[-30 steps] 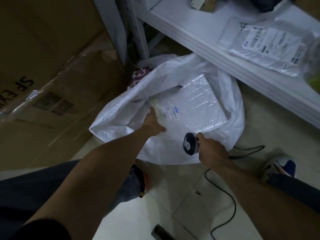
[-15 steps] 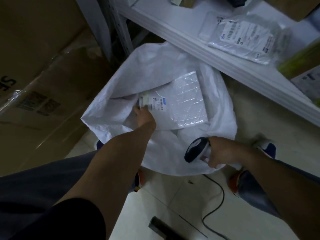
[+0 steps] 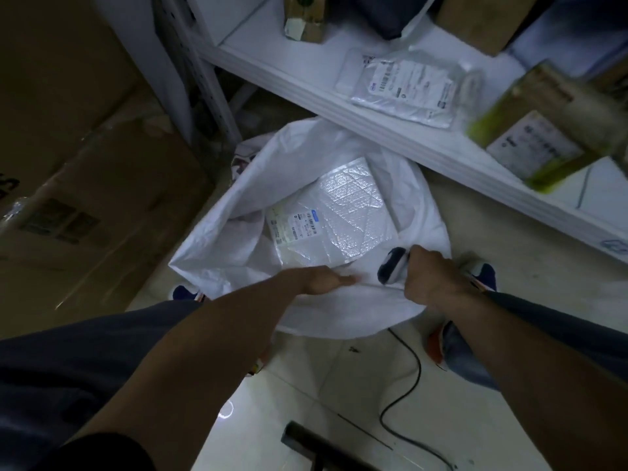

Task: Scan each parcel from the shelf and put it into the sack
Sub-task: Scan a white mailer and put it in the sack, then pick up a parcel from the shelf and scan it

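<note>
Two bare forearms reach out over a glossy, pale tiled floor point(image 3: 339, 389); a thin black cable point(image 3: 418, 372) curls across the tiles toward the right side. Just beyond, the white sack point(image 3: 306, 158) stands open on the floor, its thin, crinkled fabric slumping in soft folds. The left hand point(image 3: 323, 280) lies on the near rim with its fingers stretched to the right; I cannot tell whether it pinches the fabric or only rests there. The right hand point(image 3: 431, 277) is clenched round the handle of a dark, white-trimmed scanner point(image 3: 394, 266), right at the same rim. Inside the sack lies one padded parcel point(image 3: 353, 212), flat and rectangular, its bubbled plastic skin shining; a printed white label point(image 3: 295, 227) sits on its left end, face up. To the left, large brown cartons point(image 3: 102, 171) lean, dull cardboard with strips of clear tape. Behind the sack runs the white shelf point(image 3: 390, 130), smooth, its front edge ridged; on it lies a flat plastic mailer point(image 3: 407, 85), wrinkled and translucent, with a label showing. Beside it to the right is a taped box point(image 3: 550, 130), wound in yellow-green tape and blurred; further back stand plain brown boxes point(image 3: 475, 22).
</note>
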